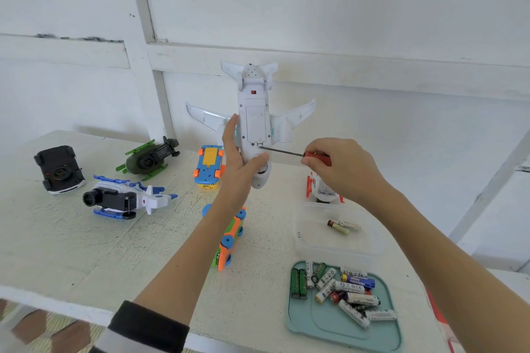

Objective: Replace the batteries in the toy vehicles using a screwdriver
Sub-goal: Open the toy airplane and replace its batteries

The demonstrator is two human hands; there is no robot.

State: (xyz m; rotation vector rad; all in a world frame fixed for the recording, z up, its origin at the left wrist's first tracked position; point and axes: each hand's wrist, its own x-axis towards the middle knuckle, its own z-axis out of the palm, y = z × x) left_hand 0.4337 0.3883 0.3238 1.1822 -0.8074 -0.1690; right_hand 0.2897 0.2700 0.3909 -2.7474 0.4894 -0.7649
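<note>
Above the far middle of the worktop (pixel 71 238), the left hand (pixel 238 157) gripped the toy plane (pixel 255 123) belly-out, tail up. Right hand (pixel 338 166) fingers pinched the screwdriver (pixel 286 152), shaft lying sideways, tip apparently at the battery cover's lower screw.

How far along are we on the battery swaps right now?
Done: hard to judge; two batteries lie in the clear tub, perhaps removed ones. In hand: the left hand holds the white plane belly-out, cover on, while the right hand puts the screwdriver tip at its cover screw. Left: open it, fit cells from the teal tray, then the other toys.
</note>
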